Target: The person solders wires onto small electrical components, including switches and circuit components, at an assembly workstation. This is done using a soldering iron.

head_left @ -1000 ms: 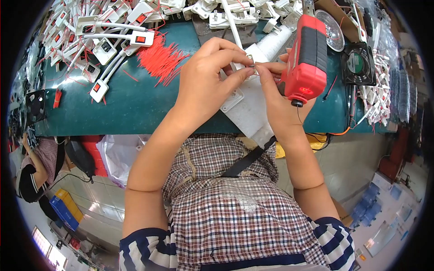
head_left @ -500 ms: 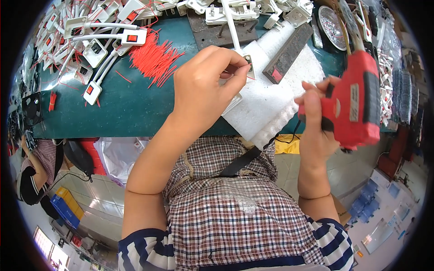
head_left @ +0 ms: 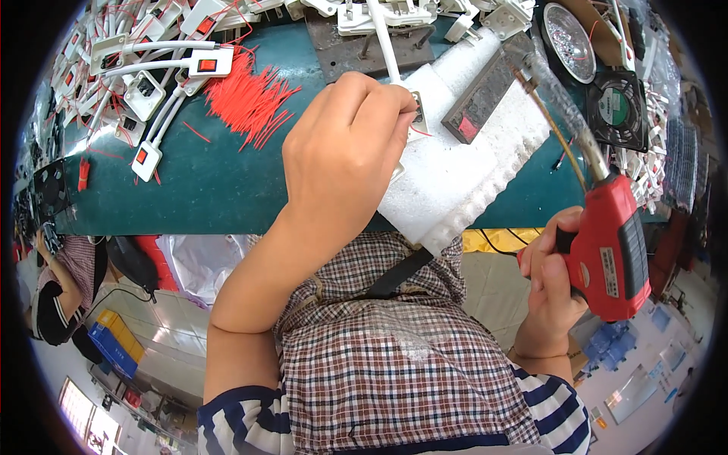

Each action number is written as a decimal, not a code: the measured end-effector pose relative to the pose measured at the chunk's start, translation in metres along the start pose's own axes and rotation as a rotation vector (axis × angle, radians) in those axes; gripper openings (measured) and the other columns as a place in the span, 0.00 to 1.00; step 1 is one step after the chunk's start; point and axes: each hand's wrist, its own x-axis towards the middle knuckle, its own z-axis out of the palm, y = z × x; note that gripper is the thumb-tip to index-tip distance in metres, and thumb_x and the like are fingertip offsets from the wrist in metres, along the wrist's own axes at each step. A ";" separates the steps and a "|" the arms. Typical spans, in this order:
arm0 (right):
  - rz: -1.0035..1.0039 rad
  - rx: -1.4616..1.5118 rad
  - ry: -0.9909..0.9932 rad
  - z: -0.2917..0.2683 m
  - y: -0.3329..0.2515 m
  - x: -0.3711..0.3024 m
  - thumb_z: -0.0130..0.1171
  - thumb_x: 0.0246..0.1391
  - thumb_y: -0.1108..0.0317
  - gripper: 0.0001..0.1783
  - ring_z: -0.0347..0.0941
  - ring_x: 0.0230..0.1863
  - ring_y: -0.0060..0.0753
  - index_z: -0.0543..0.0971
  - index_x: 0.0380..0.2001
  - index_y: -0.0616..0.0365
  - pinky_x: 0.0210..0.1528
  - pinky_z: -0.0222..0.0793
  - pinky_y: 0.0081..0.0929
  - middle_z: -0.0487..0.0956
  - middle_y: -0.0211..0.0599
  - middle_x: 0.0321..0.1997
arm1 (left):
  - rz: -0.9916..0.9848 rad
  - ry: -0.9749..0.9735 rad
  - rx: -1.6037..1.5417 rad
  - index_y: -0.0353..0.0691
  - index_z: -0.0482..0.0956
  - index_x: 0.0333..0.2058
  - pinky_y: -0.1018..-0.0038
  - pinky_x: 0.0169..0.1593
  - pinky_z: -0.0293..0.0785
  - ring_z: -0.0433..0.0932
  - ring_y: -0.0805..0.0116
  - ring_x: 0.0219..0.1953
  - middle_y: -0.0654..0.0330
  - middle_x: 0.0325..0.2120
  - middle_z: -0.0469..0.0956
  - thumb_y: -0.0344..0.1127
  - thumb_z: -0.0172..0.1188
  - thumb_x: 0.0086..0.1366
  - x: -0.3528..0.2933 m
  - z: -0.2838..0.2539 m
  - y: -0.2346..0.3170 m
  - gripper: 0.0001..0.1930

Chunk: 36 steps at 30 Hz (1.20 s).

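Observation:
My left hand (head_left: 345,144) is closed, thumb and fingertips pinched at a small white switch housing (head_left: 420,121) lying on white foam sheet (head_left: 462,182). A thin red wire (head_left: 418,132) shows at the housing, and the fingertips seem to pinch its end, partly hidden behind them. From the housing a white cable (head_left: 384,45) runs away to the far edge. My right hand (head_left: 557,280) grips a red and black soldering gun (head_left: 616,258) off the table's right front. Its long metal nose and the thin feed tube point far and left, toward a dark block (head_left: 485,95).
Left of my hand lies a heap of cut red wires (head_left: 246,98). White switch housings with cables and red rockers (head_left: 208,64) pile up at the far left. A round metal dish (head_left: 569,42) and a black fan (head_left: 618,110) stand far right. A dark metal plate (head_left: 326,45) lies at the back.
My right hand has drawn the soldering gun nearer to me and to the right, uncovering the fan. The left hand stays at the housing, turned slightly so its fingertips show less.

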 end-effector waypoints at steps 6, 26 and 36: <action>-0.016 -0.046 -0.031 -0.014 0.007 -0.013 0.66 0.54 0.63 0.27 0.63 0.18 0.15 0.70 0.53 0.67 0.23 0.63 0.19 0.72 0.36 0.34 | 0.009 0.001 0.092 0.43 0.78 0.29 0.70 0.28 0.71 0.75 0.65 0.28 0.63 0.26 0.71 0.26 0.70 0.49 -0.001 0.004 0.000 0.09; -0.010 -0.337 -0.260 -0.021 0.010 -0.013 0.64 0.55 0.75 0.12 0.67 0.22 0.20 0.75 0.41 0.67 0.24 0.64 0.19 0.72 0.33 0.28 | 0.001 -0.147 0.096 0.41 0.76 0.26 0.68 0.30 0.72 0.76 0.61 0.28 0.60 0.25 0.72 0.26 0.69 0.46 0.007 -0.008 0.000 0.10; -0.034 -0.417 -0.279 -0.022 0.009 -0.013 0.62 0.54 0.76 0.11 0.67 0.22 0.21 0.75 0.41 0.67 0.24 0.64 0.20 0.72 0.33 0.27 | -0.026 -0.159 0.117 0.40 0.76 0.26 0.68 0.30 0.73 0.76 0.61 0.29 0.60 0.25 0.72 0.27 0.69 0.47 0.007 -0.009 0.002 0.09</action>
